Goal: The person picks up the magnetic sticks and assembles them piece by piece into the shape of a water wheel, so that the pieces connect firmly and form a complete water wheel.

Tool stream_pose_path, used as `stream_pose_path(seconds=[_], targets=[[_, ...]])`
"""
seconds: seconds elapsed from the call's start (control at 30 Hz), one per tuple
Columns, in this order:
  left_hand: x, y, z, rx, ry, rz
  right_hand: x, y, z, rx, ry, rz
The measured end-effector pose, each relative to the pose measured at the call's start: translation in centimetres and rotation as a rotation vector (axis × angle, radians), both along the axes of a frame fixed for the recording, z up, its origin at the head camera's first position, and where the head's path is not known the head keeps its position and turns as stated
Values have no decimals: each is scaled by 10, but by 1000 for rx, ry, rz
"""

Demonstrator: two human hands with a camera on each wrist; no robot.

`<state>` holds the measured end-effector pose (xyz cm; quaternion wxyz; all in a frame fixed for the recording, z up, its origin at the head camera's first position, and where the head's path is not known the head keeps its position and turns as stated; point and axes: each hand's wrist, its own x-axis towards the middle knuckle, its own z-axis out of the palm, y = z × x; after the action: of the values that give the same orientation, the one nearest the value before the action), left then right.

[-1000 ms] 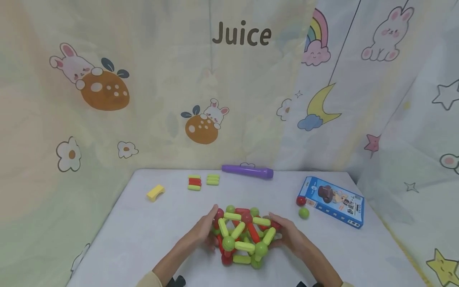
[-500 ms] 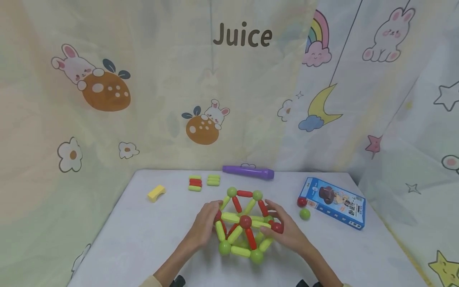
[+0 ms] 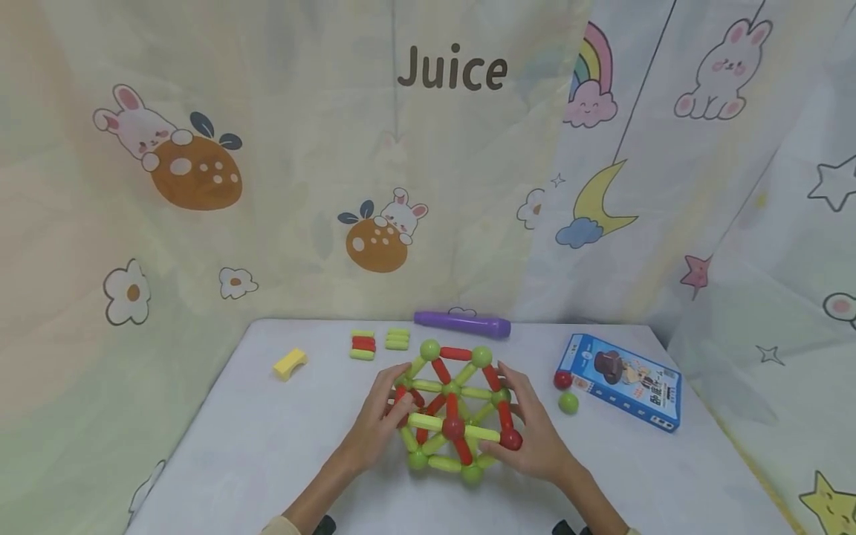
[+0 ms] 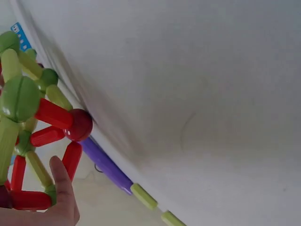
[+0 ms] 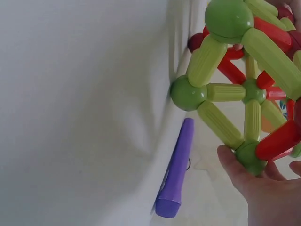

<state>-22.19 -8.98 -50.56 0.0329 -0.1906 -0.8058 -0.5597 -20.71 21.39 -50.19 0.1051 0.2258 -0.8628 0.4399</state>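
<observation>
A ball-and-rod magnetic construction (image 3: 452, 428) of red and light-green rods joined by red and green balls sits between both hands in the head view. My left hand (image 3: 373, 425) grips its left side, thumb over a rod near the front. On the opposite side my right hand (image 3: 539, 438) holds it, thumb by the front right red ball (image 3: 511, 438) and fingers behind. In the left wrist view a fingertip (image 4: 57, 167) lies beside a red rod. The right wrist view has fingers (image 5: 230, 162) against a green ball (image 5: 250, 157).
Behind lie short rods in two small groups (image 3: 363, 345) (image 3: 397, 339) and a purple microphone-shaped toy (image 3: 463, 325). A yellow arch block (image 3: 290, 364) is at left. To the right are a blue box (image 3: 625, 379), a loose red ball (image 3: 562, 380) and a green ball (image 3: 568, 403).
Both hands have turned the construction: its far side with two green balls has come up, and the front red balls have moved down and nearer. The left thumb now shows in front.
</observation>
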Motion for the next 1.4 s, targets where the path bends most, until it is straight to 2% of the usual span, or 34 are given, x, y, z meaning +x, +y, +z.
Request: stream_pose_path(seconds=[0.13,0.23,0.4,0.53,0.6,0.7,0.8,0.9,0.97,1.03,1.17,1.3,1.4], targets=[[4,-2,-3,1,44,-27,-1,1,-1,28,31,34],[7,-3,-4,-8,47,-39,0,1,-1,49,35,55],[12,-3,-5,-52,12,-60,4,2,-1,109,-5,50],[15,-3,-4,-105,-9,-53,7,4,-1,158,-49,42],[16,-4,-4,-115,-13,-48,6,7,-1,109,-58,60],[15,-8,-3,-74,-33,-24,2,15,-5,-84,-125,103],[6,-15,-6,25,-80,55,-6,28,-12,-336,-227,127],[-8,-23,-16,64,-182,113,-13,39,-20,-396,-344,68],[-21,-25,-23,38,-255,71,-18,45,-26,-332,-397,47],[-30,-25,-28,-28,-306,-4,-22,49,-32,-244,-425,71],[-41,-18,-29,-76,-305,-149,-29,48,-39,-136,-390,185],[-44,-11,-26,-85,-272,-175,-34,41,-39,-113,-351,239],[-46,-8,-27,-101,-231,-146,-35,36,-37,-97,-327,233]])
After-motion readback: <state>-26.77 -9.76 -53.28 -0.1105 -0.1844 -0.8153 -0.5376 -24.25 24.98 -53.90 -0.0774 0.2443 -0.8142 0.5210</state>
